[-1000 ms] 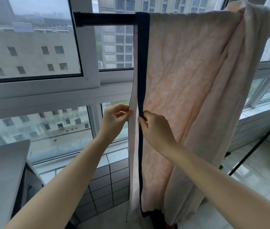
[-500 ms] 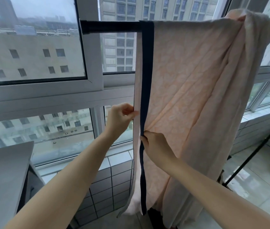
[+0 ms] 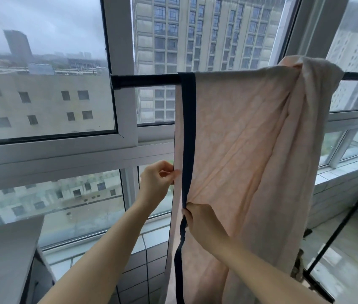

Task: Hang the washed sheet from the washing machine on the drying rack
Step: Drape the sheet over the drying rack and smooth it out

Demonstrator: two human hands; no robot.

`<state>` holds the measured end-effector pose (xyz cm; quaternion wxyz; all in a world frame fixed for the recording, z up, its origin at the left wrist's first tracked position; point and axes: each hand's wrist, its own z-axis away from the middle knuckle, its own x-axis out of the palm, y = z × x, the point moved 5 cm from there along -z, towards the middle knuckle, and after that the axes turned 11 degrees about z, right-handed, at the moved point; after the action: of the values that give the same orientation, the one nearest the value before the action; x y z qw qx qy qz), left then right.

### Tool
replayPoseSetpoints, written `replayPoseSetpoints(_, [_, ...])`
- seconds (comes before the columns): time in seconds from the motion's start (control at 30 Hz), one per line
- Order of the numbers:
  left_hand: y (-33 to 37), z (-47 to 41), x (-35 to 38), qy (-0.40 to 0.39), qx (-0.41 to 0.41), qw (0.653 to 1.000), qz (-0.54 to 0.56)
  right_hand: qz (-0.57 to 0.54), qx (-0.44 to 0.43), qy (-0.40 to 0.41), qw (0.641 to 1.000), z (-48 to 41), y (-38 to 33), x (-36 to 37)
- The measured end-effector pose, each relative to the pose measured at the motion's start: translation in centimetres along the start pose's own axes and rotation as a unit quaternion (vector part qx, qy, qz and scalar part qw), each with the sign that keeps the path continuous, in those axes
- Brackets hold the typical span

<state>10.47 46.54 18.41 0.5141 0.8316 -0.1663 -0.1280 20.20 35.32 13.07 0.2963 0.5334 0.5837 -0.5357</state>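
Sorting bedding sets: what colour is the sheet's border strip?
Dark navy border strip, pale pink sheet; head view.

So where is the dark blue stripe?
Head view: the dark blue stripe runs down the pink sheet's left edge, below the black rail, right hand pinching it.

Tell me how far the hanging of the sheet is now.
Done: the sheet already hangs over the black rack bar. In hand: the left hand pinches its pale edge, the right hand grips the dark trim. Left: spreading the bunched part at the right.
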Motion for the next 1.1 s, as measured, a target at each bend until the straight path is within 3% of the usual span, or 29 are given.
replayPoseSetpoints(0.17, [1.7,0.1,0.2,-0.026,-0.001,0.999,0.023,0.006,-0.009,0.015,1.0,-0.1,0.1,-1.4])
replayPoseSetpoints(0.3, [5.7,-0.2,0.0,-0.006,0.02,0.993,0.114,-0.016,-0.009,0.066,0.998,-0.5,-0.2,-5.4])
replayPoseSetpoints(0.4, [9.1,-0.6,-0.1,0.004,0.074,0.99,0.123,-0.031,-0.023,0.145,0.989,-0.9,-0.8,-9.7])
replayPoseSetpoints(0.53, [13.8,-0.7,0.4,0.012,0.178,0.983,0.036,-0.014,-0.052,0.23,0.972,-2.2,-1.9,-15.5])
replayPoseSetpoints(0.63, [17.8,-1.2,1.2,0.007,0.33,0.94,-0.088,0.023,-0.094,0.315,0.944,-3.4,-2.3,-19.7])
replayPoseSetpoints(0.77, [21.9,-2.2,3.4,0.007,0.502,0.828,-0.249,0.065,-0.113,0.372,0.919,-5.1,-1.6,-24.2])
replayPoseSetpoints(0.9, [23.3,-5.1,5.0,0.016,0.468,0.773,-0.428,0.125,-0.106,0.378,0.911,-6.5,-0.5,-26.9])
replayPoseSetpoints(0.97, [23.2,-6.4,5.0,0.009,0.431,0.785,-0.444,0.153,-0.098,0.367,0.912,-7.0,0.1,-27.6])
replayPoseSetpoints(1.1, [23.0,-7.7,4.3,-0.013,0.355,0.845,-0.401,0.199,-0.075,0.368,0.905,-7.5,1.3,-29.2])
